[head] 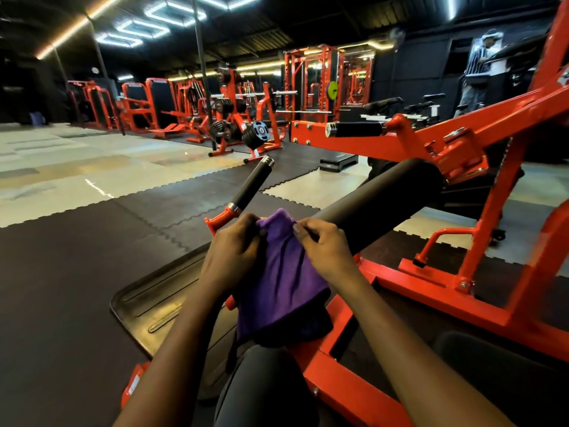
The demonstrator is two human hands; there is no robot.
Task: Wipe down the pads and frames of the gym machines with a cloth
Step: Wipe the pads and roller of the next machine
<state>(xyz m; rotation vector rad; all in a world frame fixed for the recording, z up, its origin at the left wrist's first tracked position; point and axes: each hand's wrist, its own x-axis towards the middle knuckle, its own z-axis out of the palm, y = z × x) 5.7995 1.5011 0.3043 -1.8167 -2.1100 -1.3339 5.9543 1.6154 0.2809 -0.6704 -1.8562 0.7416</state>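
Both hands up front, and the fingers (246,224) of the left hand (229,257) are curled in, pinching the top left edge of the purple cloth (281,278); the right hand (324,249) mirrors it, fingertips pressed together on the top right edge, thumb tucked against the fold. The cloth hangs between them, draped down over the near end of the black roller pad (378,204), its lower edge just above the orange frame (385,278). Both forearms reach in from the bottom of the view, wrists bent slightly inward toward each other. Just beyond the left hand a black handle grip (251,184) angles up and away from an orange bracket. A black rubber mat (147,297) lies on the floor below the left forearm, on dark interlocking floor tiles (77,257). Farther back, rows of orange machines (234,118) with weight plates stand under bright hexagonal ceiling lights (147,27).
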